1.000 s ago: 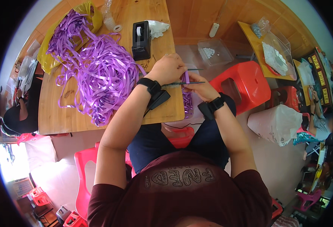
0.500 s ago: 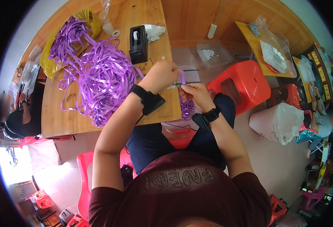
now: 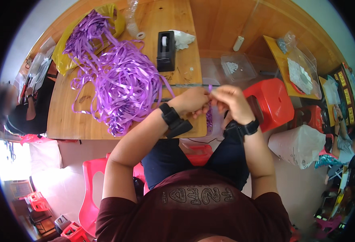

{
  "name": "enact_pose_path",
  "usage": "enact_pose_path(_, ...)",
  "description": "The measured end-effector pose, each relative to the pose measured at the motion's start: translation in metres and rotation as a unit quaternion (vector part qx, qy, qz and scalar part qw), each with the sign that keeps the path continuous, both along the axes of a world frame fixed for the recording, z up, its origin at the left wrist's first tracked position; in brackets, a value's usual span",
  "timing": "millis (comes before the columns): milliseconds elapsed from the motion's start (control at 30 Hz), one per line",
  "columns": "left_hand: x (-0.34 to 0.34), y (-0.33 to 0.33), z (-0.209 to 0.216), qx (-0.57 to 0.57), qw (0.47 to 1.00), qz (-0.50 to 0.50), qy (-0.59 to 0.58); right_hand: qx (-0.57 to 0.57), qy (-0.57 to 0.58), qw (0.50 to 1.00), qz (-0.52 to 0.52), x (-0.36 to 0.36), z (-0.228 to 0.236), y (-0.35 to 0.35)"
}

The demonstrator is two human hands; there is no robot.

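My left hand (image 3: 192, 101) is closed with fingers curled, at the right edge of the wooden table. Close against it, my right hand (image 3: 230, 100) is slightly blurred, its fingertips pinched together. A short piece of purple ribbon (image 3: 210, 87) pokes up between the two hands; the rest of it there is hidden by the fingers. Two thin dark rods (image 3: 185, 85) extend over the table edge just beyond my hands. Left of my left hand lies a big tangled heap of purple ribbon (image 3: 125, 84), with one strand running toward the rods.
A yellow bag (image 3: 62, 56) of ribbon, a black tape dispenser (image 3: 166, 54) and crumpled white tissue (image 3: 183, 39) are on the table (image 3: 64, 125). Below my hands is a bin (image 3: 214, 131) with purple pieces. A red stool (image 3: 272, 103) and white sack (image 3: 298, 145) stand right. Other people sit at both sides.
Both hands have come together and moved nearer to me, off the rods. The ribbon loop seen around the rods no longer shows there. The whole view has shifted slightly.
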State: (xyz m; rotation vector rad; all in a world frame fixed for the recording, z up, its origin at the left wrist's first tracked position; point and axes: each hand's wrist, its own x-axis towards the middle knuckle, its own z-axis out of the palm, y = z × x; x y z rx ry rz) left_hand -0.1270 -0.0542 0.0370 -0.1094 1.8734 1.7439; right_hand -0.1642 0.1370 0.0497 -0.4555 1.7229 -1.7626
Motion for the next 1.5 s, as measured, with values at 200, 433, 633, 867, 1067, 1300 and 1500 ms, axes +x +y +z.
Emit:
enact_pose_path(200, 0.003, -0.004, -0.005, -0.024, 0.999, -0.007, 0.023, -0.014, 0.088, 0.996, 0.025, -0.071, 0.036, -0.11)
enact_pose_path(433, 0.001, -0.008, -0.006, -0.039, 0.998, -0.038, 0.044, 0.123, 0.009, 0.992, 0.031, -0.114, 0.028, -0.188)
enact_pose_path(633, 0.002, -0.009, -0.008, -0.048, 0.997, -0.034, 0.051, 0.044, -0.068, 0.996, 0.026, -0.11, 0.032, -0.193)
enact_pose_path(867, 0.009, -0.009, -0.008, 0.004, 1.0, 0.004, 0.031, 0.016, -0.107, 0.992, 0.067, -0.07, 0.041, -0.168)
enact_pose_path(1067, 0.01, -0.006, -0.011, 0.023, 0.997, -0.014, 0.078, 0.069, -0.207, 0.975, 0.05, -0.069, 0.006, -0.164)
enact_pose_path(1300, 0.015, -0.01, 0.006, -0.004, 0.999, 0.005, 0.049, 0.125, -0.086, 0.98, 0.126, -0.078, 0.036, -0.129)
enact_pose_path(1500, 0.005, -0.011, -0.006, -0.03, 0.998, -0.029, 0.036, 0.28, 0.096, 0.933, 0.203, -0.089, 0.053, -0.042)
